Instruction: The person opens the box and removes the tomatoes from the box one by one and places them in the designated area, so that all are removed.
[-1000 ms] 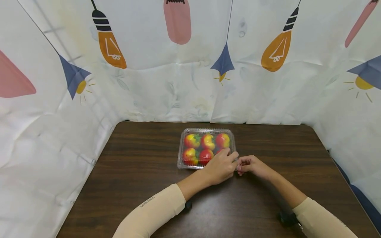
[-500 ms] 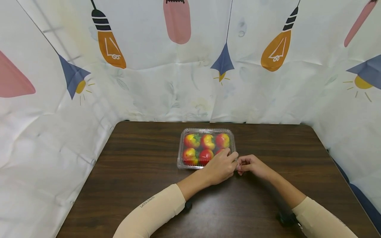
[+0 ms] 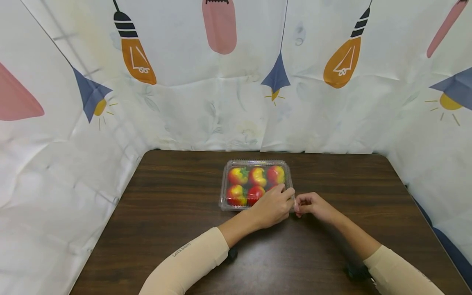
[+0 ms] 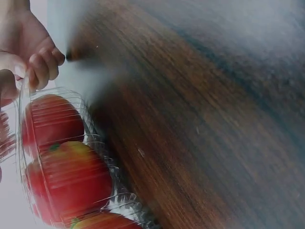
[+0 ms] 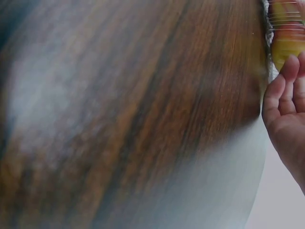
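Brown tabletop (image 3: 166, 196): clear fruit box (image 3: 230, 207) is barely shifted toward the near edge since half a second ago; its near-right corner is pinched by left hand (image 3: 273, 208) and right hand (image 3: 313, 206). Progress judged slight.

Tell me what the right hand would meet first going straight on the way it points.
Likely the box, at its near right corner, which the right hand seems to pinch; the left hand is just beyond, though depth there is unclear.
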### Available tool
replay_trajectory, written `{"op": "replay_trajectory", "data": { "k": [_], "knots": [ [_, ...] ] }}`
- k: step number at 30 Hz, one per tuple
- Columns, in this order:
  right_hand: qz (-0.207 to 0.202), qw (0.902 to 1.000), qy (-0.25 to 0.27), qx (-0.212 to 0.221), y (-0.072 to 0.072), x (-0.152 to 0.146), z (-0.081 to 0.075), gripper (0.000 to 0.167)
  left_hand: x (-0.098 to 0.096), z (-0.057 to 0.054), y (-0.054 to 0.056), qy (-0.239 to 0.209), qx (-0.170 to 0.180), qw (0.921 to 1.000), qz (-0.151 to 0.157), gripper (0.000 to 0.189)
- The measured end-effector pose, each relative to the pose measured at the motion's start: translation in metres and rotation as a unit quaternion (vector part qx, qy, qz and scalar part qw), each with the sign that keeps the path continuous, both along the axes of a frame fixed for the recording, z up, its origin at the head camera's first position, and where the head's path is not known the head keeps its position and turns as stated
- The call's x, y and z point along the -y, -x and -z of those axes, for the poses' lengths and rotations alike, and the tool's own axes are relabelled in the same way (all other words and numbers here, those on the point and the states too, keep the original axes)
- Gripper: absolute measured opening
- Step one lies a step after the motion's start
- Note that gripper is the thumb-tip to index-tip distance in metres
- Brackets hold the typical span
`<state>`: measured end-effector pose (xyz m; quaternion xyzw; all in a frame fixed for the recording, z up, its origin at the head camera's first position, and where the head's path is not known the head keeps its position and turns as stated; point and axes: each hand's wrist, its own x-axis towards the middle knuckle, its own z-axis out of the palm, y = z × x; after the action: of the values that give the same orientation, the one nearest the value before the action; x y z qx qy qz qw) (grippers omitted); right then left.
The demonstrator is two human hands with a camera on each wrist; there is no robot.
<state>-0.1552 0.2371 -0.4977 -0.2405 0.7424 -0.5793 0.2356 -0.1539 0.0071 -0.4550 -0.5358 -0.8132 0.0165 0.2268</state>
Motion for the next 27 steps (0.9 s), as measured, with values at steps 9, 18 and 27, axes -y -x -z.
{"op": "replay_trajectory", "data": {
  "k": [9, 18, 27],
  "knots": [
    [0.003, 0.9998, -0.018, 0.001, -0.0014, -0.0029, -0.0014, 0.014, 0.0017, 0.0000, 0.0000, -0.015, 0.022, 0.9996, 0.013, 0.007],
    [-0.003, 0.9995, -0.030, 0.006, -0.0024, -0.0018, -0.0034, 0.015, 0.0043, -0.0009, -0.0012, -0.030, 0.031, 0.9990, 0.013, 0.007],
    [-0.010, 0.9994, -0.031, 0.005, -0.0049, -0.0017, -0.0049, 0.017, 0.0089, -0.0071, -0.0043, -0.052, 0.038, 0.9979, -0.005, 0.009]
  ]
}}
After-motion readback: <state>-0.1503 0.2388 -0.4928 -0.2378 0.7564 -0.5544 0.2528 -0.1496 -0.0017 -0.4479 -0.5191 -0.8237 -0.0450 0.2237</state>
